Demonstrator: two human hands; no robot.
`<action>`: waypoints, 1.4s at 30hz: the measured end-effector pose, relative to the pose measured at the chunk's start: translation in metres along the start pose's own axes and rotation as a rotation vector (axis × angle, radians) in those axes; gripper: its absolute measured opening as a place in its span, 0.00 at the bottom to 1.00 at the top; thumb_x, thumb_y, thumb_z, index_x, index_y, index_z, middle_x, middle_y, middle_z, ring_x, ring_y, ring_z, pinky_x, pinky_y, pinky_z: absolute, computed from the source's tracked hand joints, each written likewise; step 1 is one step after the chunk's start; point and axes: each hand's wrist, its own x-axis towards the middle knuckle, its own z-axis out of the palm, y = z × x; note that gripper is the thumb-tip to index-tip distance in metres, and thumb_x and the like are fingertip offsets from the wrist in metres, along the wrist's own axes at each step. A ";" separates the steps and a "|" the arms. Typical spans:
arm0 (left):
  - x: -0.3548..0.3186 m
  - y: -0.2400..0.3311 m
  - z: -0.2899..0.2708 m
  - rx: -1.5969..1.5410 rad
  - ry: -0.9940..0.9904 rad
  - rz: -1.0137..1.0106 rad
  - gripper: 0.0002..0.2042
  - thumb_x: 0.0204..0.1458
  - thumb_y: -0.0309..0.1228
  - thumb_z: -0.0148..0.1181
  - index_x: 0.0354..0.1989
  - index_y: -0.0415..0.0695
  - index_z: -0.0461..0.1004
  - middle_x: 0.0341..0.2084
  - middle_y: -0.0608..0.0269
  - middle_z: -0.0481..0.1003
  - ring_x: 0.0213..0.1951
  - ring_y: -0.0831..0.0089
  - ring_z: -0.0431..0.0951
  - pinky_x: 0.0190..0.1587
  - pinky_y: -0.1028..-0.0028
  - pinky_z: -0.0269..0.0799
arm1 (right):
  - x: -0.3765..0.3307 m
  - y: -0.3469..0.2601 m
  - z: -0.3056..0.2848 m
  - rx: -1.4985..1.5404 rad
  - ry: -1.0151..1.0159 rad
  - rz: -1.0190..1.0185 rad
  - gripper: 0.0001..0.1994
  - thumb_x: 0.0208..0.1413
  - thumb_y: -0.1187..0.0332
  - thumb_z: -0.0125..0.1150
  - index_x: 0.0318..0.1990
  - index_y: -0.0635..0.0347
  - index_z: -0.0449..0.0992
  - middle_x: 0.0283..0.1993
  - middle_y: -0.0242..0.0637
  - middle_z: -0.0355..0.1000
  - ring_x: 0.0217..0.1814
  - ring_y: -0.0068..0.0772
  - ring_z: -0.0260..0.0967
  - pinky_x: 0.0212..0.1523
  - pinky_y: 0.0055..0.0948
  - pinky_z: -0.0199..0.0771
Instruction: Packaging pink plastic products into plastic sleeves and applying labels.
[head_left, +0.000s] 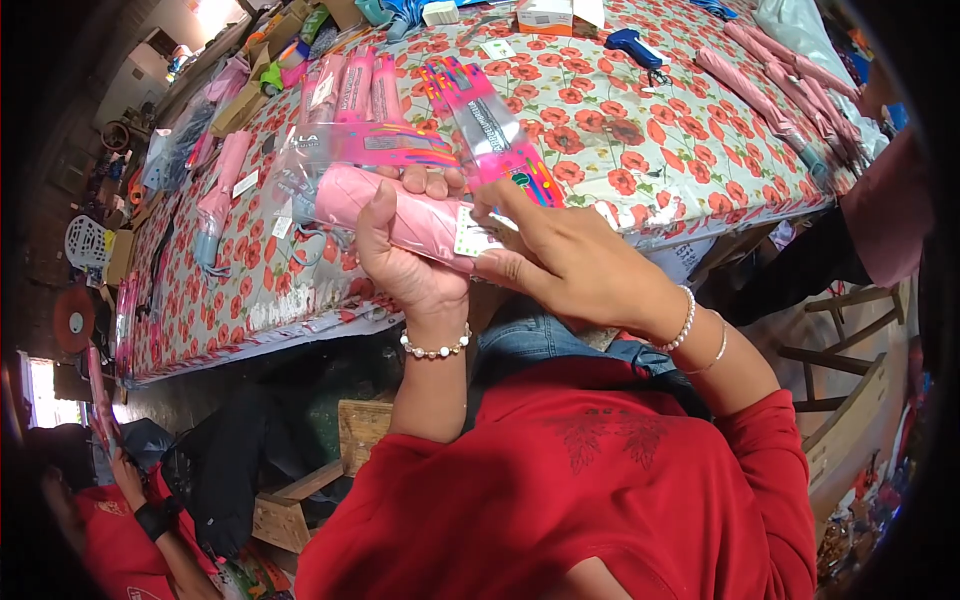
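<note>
A folded pink umbrella (395, 215) lies tilted above the table's near edge, and my left hand (410, 275) is wrapped round it from below. Clear plastic packaging (298, 165) with a bright pink printed panel (400, 142) surrounds or lies against the umbrella; which of the two I cannot tell. At the umbrella's right end sits a small white label (472, 234) with a green pattern. My right hand (580, 262) pinches at that label, thumb below and forefinger bent over it. Its other fingers are partly hidden.
The table's poppy-print cloth (590, 130) carries packed pink umbrellas (352, 90), an empty printed sleeve (490, 130), a blue tagging gun (636, 47) and more pink umbrellas (765, 95). One co-worker's arm (150, 500) shows lower left; another person's sleeve (885, 215) stands right.
</note>
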 end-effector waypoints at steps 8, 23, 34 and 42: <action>-0.014 -0.025 0.014 -0.096 -0.066 -0.062 0.10 0.50 0.32 0.50 0.39 0.43 0.67 0.27 0.67 0.69 0.32 0.75 0.69 0.43 0.78 0.65 | 0.006 0.002 0.007 -0.028 0.094 0.039 0.21 0.58 0.56 0.48 0.52 0.61 0.59 0.32 0.49 0.72 0.30 0.50 0.71 0.29 0.38 0.67; 0.035 0.027 0.026 -0.005 -0.368 0.018 0.12 0.48 0.28 0.51 0.42 0.41 0.65 0.27 0.62 0.68 0.34 0.70 0.72 0.55 0.61 0.65 | -0.052 0.031 -0.017 0.303 -0.030 0.198 0.21 0.43 0.63 0.65 0.44 0.62 0.69 0.27 0.35 0.71 0.26 0.34 0.67 0.29 0.28 0.66; -0.001 -0.007 0.023 0.058 -0.329 -0.197 0.20 0.48 0.33 0.52 0.51 0.47 0.61 0.32 0.62 0.70 0.35 0.68 0.73 0.51 0.58 0.68 | -0.047 0.005 -0.012 0.932 -0.132 0.431 0.10 0.41 0.68 0.61 0.30 0.62 0.71 0.22 0.29 0.67 0.22 0.22 0.61 0.24 0.20 0.59; 0.039 0.047 0.008 0.229 -0.049 0.083 0.11 0.55 0.38 0.51 0.39 0.43 0.68 0.33 0.58 0.74 0.32 0.70 0.75 0.43 0.62 0.74 | -0.053 0.015 0.005 -0.009 0.178 0.054 0.11 0.41 0.67 0.60 0.31 0.61 0.69 0.21 0.35 0.68 0.18 0.32 0.63 0.22 0.27 0.61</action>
